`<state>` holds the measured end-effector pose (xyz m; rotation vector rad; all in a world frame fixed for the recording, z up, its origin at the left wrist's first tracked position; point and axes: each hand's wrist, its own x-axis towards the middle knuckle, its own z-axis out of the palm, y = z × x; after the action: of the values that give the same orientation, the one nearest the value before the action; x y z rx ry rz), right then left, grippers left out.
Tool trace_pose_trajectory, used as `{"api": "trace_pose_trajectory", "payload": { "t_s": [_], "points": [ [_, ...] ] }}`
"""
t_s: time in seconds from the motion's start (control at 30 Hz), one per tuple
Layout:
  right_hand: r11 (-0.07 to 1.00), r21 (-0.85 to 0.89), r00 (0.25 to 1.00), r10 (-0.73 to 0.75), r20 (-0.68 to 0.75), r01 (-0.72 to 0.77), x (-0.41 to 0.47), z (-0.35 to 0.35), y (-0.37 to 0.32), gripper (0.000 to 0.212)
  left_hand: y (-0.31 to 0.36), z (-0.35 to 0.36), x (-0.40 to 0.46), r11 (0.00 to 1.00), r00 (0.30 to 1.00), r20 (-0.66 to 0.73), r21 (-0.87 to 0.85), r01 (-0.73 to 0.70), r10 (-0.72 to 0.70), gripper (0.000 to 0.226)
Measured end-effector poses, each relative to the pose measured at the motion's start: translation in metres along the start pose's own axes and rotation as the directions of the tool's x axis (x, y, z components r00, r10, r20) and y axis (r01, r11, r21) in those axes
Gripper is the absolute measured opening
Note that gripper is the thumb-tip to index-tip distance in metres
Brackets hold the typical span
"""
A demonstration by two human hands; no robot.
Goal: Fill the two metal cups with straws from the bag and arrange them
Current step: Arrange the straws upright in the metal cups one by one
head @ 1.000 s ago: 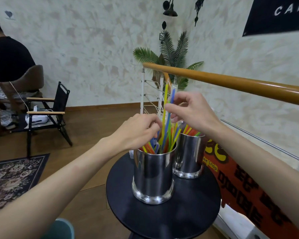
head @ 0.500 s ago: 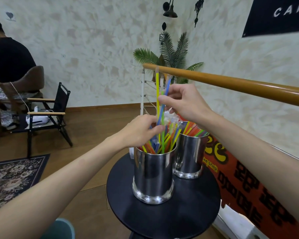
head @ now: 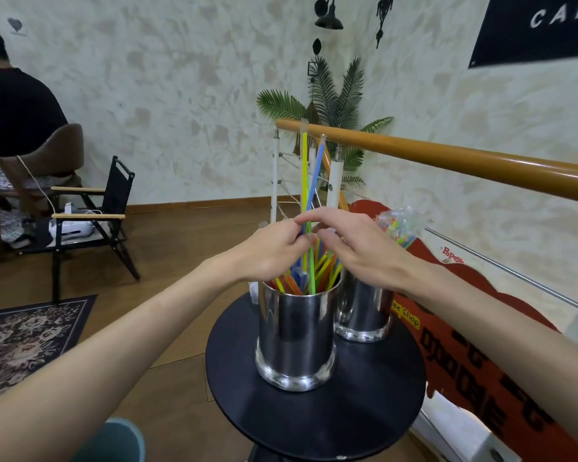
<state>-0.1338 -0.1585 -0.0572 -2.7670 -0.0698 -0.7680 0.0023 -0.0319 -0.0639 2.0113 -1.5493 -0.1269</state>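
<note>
Your left hand [head: 274, 251] and right hand [head: 357, 248] meet above the near metal cup [head: 296, 331] on the round black table [head: 314, 418]. Both hands' curled fingertips pinch the upright yellow straw [head: 304, 168] and blue straw [head: 316, 171]. The far metal cup [head: 362, 311] stands just behind.

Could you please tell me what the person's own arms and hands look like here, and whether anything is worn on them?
Both arms are bare along all that shows, from the frame's lower edges to the wrists: no sleeves, gloves, watch or bracelets visible. The left hand and right hand are also bare, with no rings visible on the fingers that show. The nails appear short and unpainted.
</note>
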Motion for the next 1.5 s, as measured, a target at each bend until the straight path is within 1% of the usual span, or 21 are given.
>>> {"api": "trace_pose_trajectory", "payload": {
  "t_s": [0.13, 0.27, 0.3, 0.4, 0.43, 0.5, 0.63, 0.7, 0.77, 0.9, 0.97, 1.07, 1.1, 1.17, 1.23, 1.33, 1.4, 1.5],
  "points": [
    [0.999, 0.002, 0.994, -0.036, -0.103, 0.036, 0.002, 0.007, 0.007, 0.04, 0.004, 0.0, -0.001, 1.0, 1.0, -0.001, 0.012, 0.008, -0.008, 0.034],
    [0.999, -0.015, 0.977, -0.052, -0.205, 0.05, 0.009, 0.012, 0.009, 0.041, -0.001, -0.002, -0.001, 1.0, 1.0, 0.011, -0.01, -0.006, 0.007, 0.035],
    [0.998, -0.022, 0.972, -0.058, -0.227, 0.054, 0.01, 0.012, 0.01, 0.042, -0.003, -0.003, 0.0, 1.0, 1.0, 0.019, -0.021, -0.017, 0.018, 0.04],
    [0.996, -0.053, 0.955, -0.081, -0.286, 0.069, 0.017, 0.013, 0.012, 0.04, -0.004, -0.008, -0.002, 0.999, 0.999, 0.027, -0.026, -0.035, 0.036, 0.068],
    [0.995, -0.063, 0.953, -0.09, -0.29, 0.075, 0.02, 0.013, 0.012, 0.039, -0.004, -0.01, -0.002, 0.999, 0.999, 0.025, -0.026, -0.039, 0.04, 0.072],
    [0.993, -0.075, 0.954, -0.108, -0.28, 0.09, 0.025, 0.014, 0.012, 0.038, -0.002, -0.013, -0.003, 0.998, 0.999, 0.014, -0.029, -0.047, 0.047, 0.074],
    [0.989, -0.089, 0.966, -0.134, -0.219, 0.116, 0.028, 0.012, 0.012, 0.04, -0.005, -0.015, -0.003, 0.997, 0.999, 0.041, -0.073, -0.023, 0.026, 0.072],
    [0.991, -0.085, 0.979, -0.115, -0.169, 0.101, 0.028, 0.012, 0.01, 0.043, -0.008, -0.014, -0.003, 0.994, 0.998, 0.068, -0.104, 0.02, -0.013, 0.072],
    [0.995, -0.066, 0.986, -0.086, -0.14, 0.077, 0.028, 0.012, 0.009, 0.045, -0.007, -0.012, -0.003, 0.993, 0.995, 0.095, -0.119, 0.026, -0.014, 0.066],
    [0.996, -0.066, 0.97, -0.068, -0.232, 0.054, 0.03, 0.012, 0.012, 0.037, -0.003, -0.011, -0.005, 0.995, 0.999, 0.037, -0.095, 0.002, 0.002, 0.066],
    [0.995, -0.092, 0.96, -0.059, -0.274, 0.035, 0.031, 0.009, 0.015, 0.035, -0.002, -0.011, -0.005, 0.997, 1.0, 0.0, -0.081, -0.021, 0.021, 0.063],
    [0.986, -0.166, 0.944, -0.082, -0.32, 0.03, 0.035, 0.004, 0.021, 0.032, 0.0, -0.013, -0.008, 0.998, 0.998, -0.014, -0.029, -0.058, 0.057, 0.067],
    [0.98, -0.199, 0.939, -0.089, -0.333, 0.023, 0.037, 0.001, 0.023, 0.03, -0.002, -0.014, -0.009, 0.998, 0.997, -0.027, -0.018, -0.068, 0.068, 0.063],
    [0.969, -0.249, 0.922, -0.098, -0.374, 0.002, 0.04, -0.008, 0.024, 0.029, -0.006, -0.015, -0.009, 0.997, 0.995, -0.07, -0.035, -0.072, 0.069, 0.048],
    [0.964, -0.266, 0.896, -0.111, -0.429, -0.008, 0.043, -0.019, 0.024, 0.027, -0.011, -0.016, -0.009, 0.996, 0.991, -0.116, -0.055, -0.071, 0.064, 0.038],
    [0.95, -0.312, 0.868, -0.17, -0.467, 0.019, 0.046, -0.034, 0.019, 0.023, -0.016, -0.018, -0.01, 0.998, 0.99, -0.127, -0.002, -0.066, 0.065, 0.023],
    [0.938, -0.347, 0.856, -0.203, -0.477, 0.029, 0.047, -0.04, 0.015, 0.023, -0.017, -0.018, -0.011, 0.997, 0.991, -0.119, 0.035, -0.065, 0.069, 0.029],
    [0.938, -0.346, 0.836, -0.199, -0.511, 0.012, 0.049, -0.045, 0.009, 0.021, -0.019, -0.019, -0.015, 0.998, 0.991, -0.118, 0.017, -0.058, 0.06, 0.032]
  ]
}}
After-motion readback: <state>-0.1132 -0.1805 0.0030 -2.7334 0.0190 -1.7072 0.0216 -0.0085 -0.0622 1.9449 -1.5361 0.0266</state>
